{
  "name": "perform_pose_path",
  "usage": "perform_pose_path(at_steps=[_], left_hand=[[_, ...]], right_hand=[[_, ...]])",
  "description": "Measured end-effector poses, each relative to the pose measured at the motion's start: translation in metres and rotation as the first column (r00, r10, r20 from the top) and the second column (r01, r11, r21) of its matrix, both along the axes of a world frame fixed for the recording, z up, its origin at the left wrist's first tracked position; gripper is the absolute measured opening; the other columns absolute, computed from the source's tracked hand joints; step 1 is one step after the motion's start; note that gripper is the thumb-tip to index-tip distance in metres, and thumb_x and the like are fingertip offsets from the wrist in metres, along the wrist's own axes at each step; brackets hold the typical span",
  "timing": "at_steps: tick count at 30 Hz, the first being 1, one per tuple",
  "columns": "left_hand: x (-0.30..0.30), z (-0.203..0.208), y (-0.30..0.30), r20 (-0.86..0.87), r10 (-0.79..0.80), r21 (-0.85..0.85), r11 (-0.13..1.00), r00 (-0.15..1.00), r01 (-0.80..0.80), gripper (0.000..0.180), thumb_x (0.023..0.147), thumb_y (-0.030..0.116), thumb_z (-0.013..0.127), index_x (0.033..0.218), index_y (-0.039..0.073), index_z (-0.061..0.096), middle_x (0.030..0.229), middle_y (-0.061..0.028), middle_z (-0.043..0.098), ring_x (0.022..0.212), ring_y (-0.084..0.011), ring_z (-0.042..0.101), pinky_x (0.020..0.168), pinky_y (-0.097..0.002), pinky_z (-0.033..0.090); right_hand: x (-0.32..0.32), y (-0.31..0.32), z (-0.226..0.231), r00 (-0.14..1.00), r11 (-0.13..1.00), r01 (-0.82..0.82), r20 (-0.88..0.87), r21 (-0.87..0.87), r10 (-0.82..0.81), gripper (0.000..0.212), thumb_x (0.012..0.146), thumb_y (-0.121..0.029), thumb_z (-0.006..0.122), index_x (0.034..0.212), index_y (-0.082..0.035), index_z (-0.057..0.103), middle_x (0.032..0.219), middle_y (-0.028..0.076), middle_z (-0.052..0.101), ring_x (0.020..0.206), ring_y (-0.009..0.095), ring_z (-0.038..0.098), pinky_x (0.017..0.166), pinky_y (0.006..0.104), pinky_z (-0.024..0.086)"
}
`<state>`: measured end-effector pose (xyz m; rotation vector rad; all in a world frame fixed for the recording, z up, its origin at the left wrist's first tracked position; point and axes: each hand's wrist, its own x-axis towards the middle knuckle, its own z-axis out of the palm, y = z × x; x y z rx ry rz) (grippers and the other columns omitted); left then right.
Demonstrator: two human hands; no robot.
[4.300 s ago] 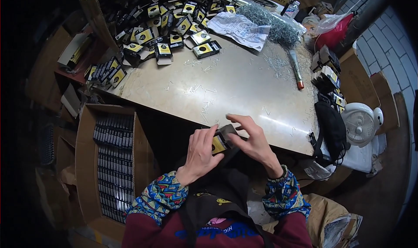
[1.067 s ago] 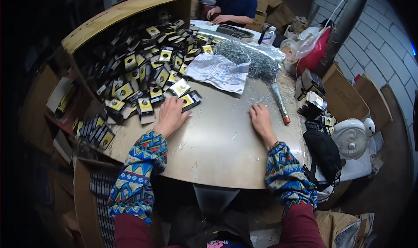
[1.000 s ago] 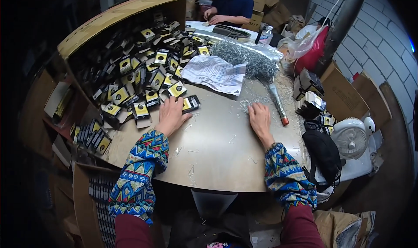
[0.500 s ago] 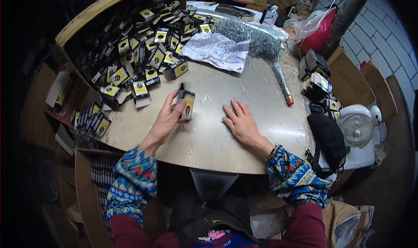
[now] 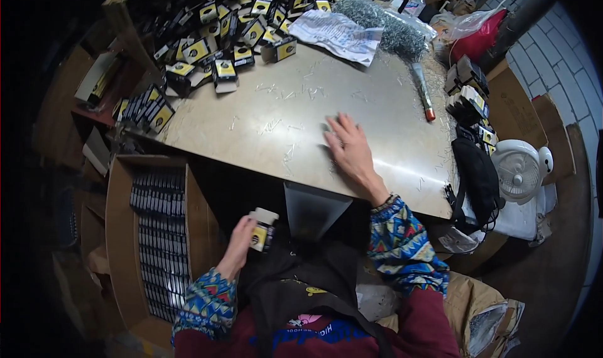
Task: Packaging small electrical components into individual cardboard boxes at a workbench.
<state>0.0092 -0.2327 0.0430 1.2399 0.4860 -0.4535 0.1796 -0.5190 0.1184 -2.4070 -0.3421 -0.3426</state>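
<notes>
Black-and-yellow small card box (image 5: 262,237), pale flap (image 5: 266,215) up, gripped in bare left hand (image 5: 238,242) at near left, off the pale, shiny desk (image 5: 213,128). Pinch softly; don't squash the sides. Over the desk, bare right hand (image 5: 352,149), open, fingers spread.

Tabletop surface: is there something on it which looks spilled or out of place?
Yes. Small bent wire pieces lie scattered across the tabletop, apart from the tangled wire heap beside the crumpled paper sheet. Their loose, uneven spread looks like a spill.
</notes>
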Motion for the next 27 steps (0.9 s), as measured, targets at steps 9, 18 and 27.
perform_pose_path(at_steps=[9,18,27], left_hand=[[-0.028,-0.022,-0.064,-0.067,-0.353,0.025,0.934,0.933,0.356,0.016,0.092,0.013,0.052,0.106,0.005,0.057,0.091,-0.0011,0.058,0.083,-0.0087,0.052,0.071,-0.0228,0.042],[-0.035,-0.011,-0.077,0.024,-0.184,-0.117,0.976,0.983,0.186,0.031,0.086,0.013,0.058,0.113,0.002,0.051,0.100,-0.0062,0.059,0.093,-0.0143,0.055,0.081,-0.0276,0.046],[-0.043,-0.017,-0.087,0.280,-0.454,0.608,0.766,0.846,0.210,0.056,0.075,0.019,0.076,0.114,-0.001,0.042,0.103,-0.0235,0.059,0.099,-0.0430,0.059,0.084,-0.0457,0.049]], right_hand=[[-0.080,0.061,0.005,0.998,0.985,-0.044,0.036,-0.166,0.051,0.035,0.099,-0.021,0.052,0.129,-0.003,0.056,0.139,0.019,0.051,0.136,0.037,0.039,0.113,0.0499,0.030],[-0.127,0.040,0.066,0.958,0.976,-0.132,-0.232,0.173,0.171,0.030,0.087,0.003,0.055,0.115,-0.003,0.065,0.120,0.016,0.063,0.108,0.032,0.061,0.091,0.0377,0.049],[-0.184,0.055,-0.020,0.921,0.910,-0.381,-0.152,-0.164,0.358,0.040,0.072,0.002,0.061,0.112,0.001,0.059,0.103,0.013,0.059,0.096,0.031,0.056,0.079,0.0384,0.049]])
